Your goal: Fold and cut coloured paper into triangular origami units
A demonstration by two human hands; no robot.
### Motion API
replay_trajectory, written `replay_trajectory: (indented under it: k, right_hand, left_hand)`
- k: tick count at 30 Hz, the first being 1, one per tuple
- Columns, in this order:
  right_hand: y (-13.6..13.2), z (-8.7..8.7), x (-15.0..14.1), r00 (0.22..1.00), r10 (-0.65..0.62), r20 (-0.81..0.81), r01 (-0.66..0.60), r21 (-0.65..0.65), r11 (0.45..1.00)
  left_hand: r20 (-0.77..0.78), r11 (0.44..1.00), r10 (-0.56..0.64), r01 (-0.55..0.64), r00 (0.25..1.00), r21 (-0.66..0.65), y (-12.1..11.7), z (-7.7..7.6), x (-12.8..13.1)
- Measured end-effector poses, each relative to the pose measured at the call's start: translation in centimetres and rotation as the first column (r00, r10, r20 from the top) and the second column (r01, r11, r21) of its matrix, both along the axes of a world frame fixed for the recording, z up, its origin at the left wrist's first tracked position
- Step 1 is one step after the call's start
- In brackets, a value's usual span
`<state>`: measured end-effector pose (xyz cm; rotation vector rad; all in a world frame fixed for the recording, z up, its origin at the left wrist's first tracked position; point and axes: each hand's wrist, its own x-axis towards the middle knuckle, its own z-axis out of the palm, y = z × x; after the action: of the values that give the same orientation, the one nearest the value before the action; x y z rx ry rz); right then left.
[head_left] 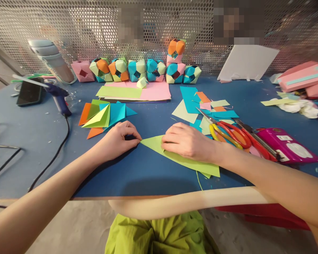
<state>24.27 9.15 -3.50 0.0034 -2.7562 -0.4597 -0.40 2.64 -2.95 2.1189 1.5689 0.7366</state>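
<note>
A folded sheet of light green paper [201, 163] lies on the blue table, narrowing to a point on its left. My left hand [122, 139] pinches that pointed tip between thumb and forefinger. Across the middle of the sheet rests my right hand [184, 141], its fingers curled and pressed onto the paper, hiding part of the fold. Just beyond my left hand is a pile of folded paper pieces [116, 114] in green, blue and orange. Scissors with red and yellow handles [228, 135] lie right of my right hand, on coloured paper scraps [188, 100].
Paper balls [137, 69] line the back by a perforated metal screen [159, 24]. In front lies a stack of sheets [156, 92]. A glue gun [58, 97] with a black cord and a phone [30, 91] are left; a box cutter [257, 139] and purple case [287, 144] are right.
</note>
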Motion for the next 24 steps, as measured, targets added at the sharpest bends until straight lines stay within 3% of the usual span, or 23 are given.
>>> replay_trajectory:
  k: [9, 18, 24]
  right_hand:
    - [-0.2, 0.5, 0.1, 0.998, -0.015, 0.059, 0.014, 0.024, 1.0]
    - [-1.6, 1.9, 0.5, 0.964, -0.104, 0.244, 0.126, -0.077, 0.989]
    - [-2.1, 2.3, 0.5, 0.953, -0.123, 0.276, 0.153, -0.091, 0.984]
  left_hand:
    - [-0.015, 1.0, 0.012, -0.012, 1.0, -0.005, 0.0, 0.0, 0.1]
    - [-0.025, 1.0, 0.014, -0.014, 1.0, -0.004, -0.2, 0.0, -0.5]
    - [0.045, 0.994, 0.036, -0.041, 0.998, 0.098, -1.1, 0.7, 0.0]
